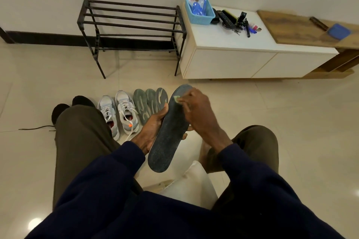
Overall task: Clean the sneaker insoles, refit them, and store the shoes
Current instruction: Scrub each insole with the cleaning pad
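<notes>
My left hand [153, 126] grips a dark speckled insole [169, 132] by its left edge, toe end pointing away from me. At that toe end my right hand [196, 112] pinches a small pale green wipe [177, 99] and presses it on the insole. On the floor beyond stand a pair of grey sneakers [118, 114] with white laces. Three more insoles [149, 103] lie side by side to the right of the sneakers.
A black metal shoe rack [132, 25] stands against the wall. Right of it a white cabinet [233, 60] carries a blue basket [199, 9], remotes and pens. A pair of black shoes [73, 105] lies left of the sneakers. My knees flank the hands.
</notes>
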